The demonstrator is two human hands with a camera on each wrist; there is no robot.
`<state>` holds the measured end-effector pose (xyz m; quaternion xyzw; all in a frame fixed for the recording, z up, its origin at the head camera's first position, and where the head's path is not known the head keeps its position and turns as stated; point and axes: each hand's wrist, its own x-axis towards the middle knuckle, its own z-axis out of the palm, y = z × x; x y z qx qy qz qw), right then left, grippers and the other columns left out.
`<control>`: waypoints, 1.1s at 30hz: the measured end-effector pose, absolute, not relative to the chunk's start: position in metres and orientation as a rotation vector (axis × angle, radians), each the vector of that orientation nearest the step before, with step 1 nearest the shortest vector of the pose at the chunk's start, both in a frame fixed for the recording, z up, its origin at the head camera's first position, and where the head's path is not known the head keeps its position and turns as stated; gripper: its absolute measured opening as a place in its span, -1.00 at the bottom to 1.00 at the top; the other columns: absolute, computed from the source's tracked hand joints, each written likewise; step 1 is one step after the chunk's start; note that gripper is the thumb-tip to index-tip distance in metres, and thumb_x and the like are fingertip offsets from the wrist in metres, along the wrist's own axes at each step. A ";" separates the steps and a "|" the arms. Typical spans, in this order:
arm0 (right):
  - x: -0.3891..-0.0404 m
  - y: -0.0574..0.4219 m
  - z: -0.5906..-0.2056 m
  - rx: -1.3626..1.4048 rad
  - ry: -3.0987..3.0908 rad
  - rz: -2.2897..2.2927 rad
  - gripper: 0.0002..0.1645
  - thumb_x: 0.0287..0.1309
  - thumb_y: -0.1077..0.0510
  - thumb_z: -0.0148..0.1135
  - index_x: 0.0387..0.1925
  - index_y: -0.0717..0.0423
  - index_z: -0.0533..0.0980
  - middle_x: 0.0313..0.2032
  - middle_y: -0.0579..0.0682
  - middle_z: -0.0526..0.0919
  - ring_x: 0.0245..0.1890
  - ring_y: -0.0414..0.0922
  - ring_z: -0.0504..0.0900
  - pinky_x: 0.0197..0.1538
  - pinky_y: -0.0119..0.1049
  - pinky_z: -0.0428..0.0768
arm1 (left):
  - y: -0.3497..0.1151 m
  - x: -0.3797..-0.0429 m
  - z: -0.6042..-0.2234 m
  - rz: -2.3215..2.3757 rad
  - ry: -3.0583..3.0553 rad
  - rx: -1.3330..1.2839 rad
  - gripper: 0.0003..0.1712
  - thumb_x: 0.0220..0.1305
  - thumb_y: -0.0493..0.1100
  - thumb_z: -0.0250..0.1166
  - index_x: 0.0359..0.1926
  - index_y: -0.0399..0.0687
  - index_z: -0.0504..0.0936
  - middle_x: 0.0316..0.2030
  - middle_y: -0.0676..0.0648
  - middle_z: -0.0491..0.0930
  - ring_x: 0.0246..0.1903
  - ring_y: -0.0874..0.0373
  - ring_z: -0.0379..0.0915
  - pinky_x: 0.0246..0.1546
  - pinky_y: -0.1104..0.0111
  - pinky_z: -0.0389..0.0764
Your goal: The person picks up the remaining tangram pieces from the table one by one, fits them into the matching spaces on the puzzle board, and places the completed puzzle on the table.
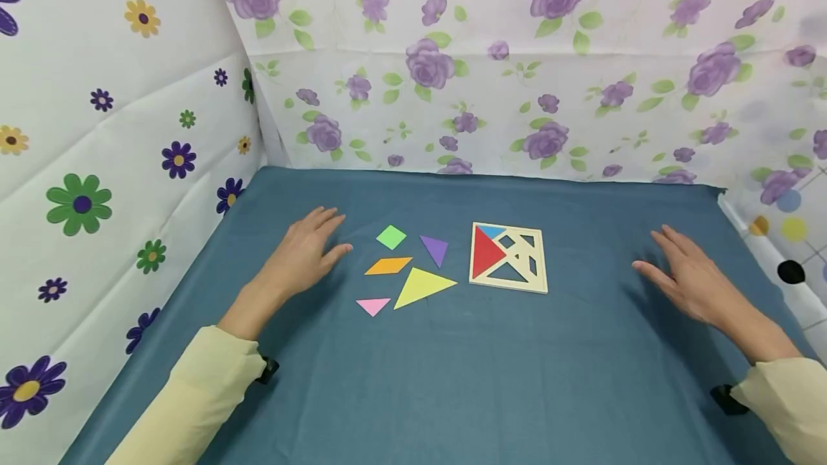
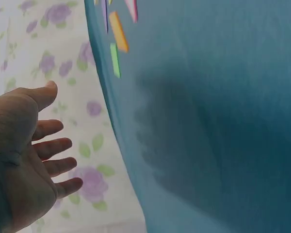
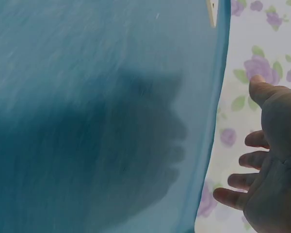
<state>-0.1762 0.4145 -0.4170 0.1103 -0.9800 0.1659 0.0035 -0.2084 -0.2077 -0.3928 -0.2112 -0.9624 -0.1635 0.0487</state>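
My left hand [image 1: 300,253] hovers over the cloth with relaxed fingers and holds nothing. Just right of it lie loose tangram pieces: a green square [image 1: 390,237], an orange parallelogram [image 1: 388,265], a pink triangle [image 1: 372,306], a purple triangle [image 1: 436,248] and a large yellow triangle [image 1: 421,288]. Beside them is a pale tangram tray [image 1: 541,282]. A red triangle [image 1: 486,252] and a blue triangle [image 1: 492,232] sit in its left and upper part; the other openings show cloth-coloured. Far to the right, my right hand [image 1: 694,282] is raised above the cloth, fingers loosely extended, holding nothing.
A blue-grey cloth [image 1: 452,393] covers the table. Behind it hangs a white sheet with purple roses [image 1: 429,63], and another flowered sheet [image 1: 123,163] rises along the left side. Dark wrist bands [image 1: 729,400] show near the pale yellow sleeves [image 1: 200,393].
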 end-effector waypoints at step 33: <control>-0.179 0.297 -0.417 0.393 -3.061 0.925 -0.53 0.33 0.16 0.39 0.10 0.46 0.59 -0.32 0.10 0.77 -0.49 -0.11 0.68 -0.41 -0.19 0.63 | -0.100 -0.184 -0.412 -0.347 -2.905 -1.054 -0.47 0.29 -0.12 0.51 0.19 -0.30 0.66 0.15 -0.20 0.58 0.16 -0.08 0.53 0.17 0.11 0.56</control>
